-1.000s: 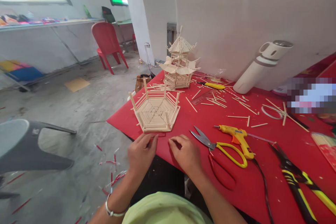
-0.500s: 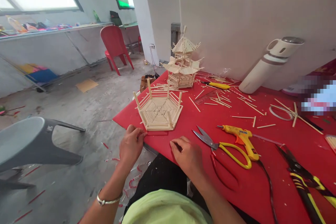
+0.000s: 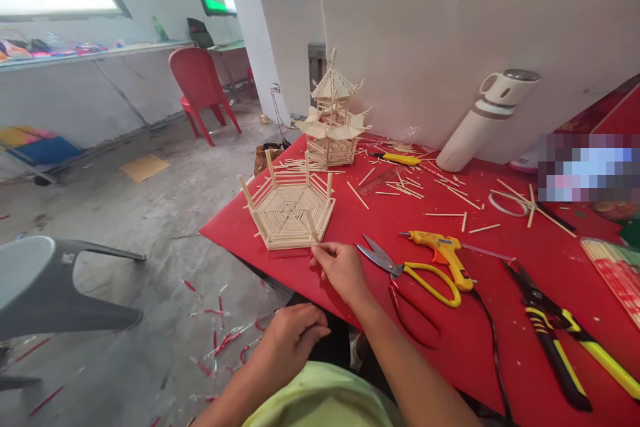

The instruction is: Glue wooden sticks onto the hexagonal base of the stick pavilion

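Note:
A hexagonal base of thin wooden sticks (image 3: 293, 211), with short posts rising from its corners, sits near the red table's left corner. At its front right corner, my right hand (image 3: 343, 270) has thumb and forefinger closed on the edge. My left hand (image 3: 295, 337) is off the table, above my lap, fingers curled in and nothing visible in them. Scissors with yellow handles (image 3: 395, 267) lie open just right of my right hand. Beyond them rests a yellow hot glue gun (image 3: 445, 253). A finished-looking stick pagoda (image 3: 333, 117) stands behind the base.
Loose sticks (image 3: 405, 183), a yellow utility knife (image 3: 400, 159) and a leaning white thermos (image 3: 483, 123) occupy the table's back. Black-and-yellow snips (image 3: 555, 327) and red-handled pliers (image 3: 410, 320) lie nearer. A grey stool (image 3: 70, 280) stands on the littered floor at left.
My left hand has left the base's front left corner and drawn back toward my lap. My right hand has moved forward to the base's front right corner. The view has shifted right.

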The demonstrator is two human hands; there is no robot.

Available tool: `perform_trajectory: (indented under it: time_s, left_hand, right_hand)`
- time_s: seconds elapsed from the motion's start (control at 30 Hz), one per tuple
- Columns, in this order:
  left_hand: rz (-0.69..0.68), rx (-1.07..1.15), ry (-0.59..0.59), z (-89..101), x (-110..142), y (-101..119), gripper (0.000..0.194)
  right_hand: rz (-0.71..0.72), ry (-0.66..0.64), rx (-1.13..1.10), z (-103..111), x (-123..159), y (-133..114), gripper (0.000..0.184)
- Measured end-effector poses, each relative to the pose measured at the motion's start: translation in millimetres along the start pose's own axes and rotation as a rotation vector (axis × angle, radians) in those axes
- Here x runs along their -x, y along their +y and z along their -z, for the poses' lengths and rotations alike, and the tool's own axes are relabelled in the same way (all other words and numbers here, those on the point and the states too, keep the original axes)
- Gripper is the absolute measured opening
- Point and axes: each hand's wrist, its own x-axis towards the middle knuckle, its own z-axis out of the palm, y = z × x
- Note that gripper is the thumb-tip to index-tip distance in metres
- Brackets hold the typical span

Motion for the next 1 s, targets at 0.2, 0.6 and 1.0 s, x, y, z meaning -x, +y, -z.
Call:
perform_trajectory:
  time_s: [0.2,0.6,1.0]
  left_hand:
    - [0.128,-0.107,-0.052,28.2,11.9,-29.1,0.025]
    - [0.416,-0.576,0.354,84.8,28.5,-78.4,0.021]
    - [0.154,-0.851,0.741,10.1,-73.4,-18.4,0.039]
  right_hand:
    - [0.314,-0.087,0.449,6.0,33.8,-1.4,0.031]
    - [0.448,-0.094,0.727,5.9,57.8,-14.5,0.031]
    - [0.413,0.107,0.723,15.9,40.6,25.2,0.026]
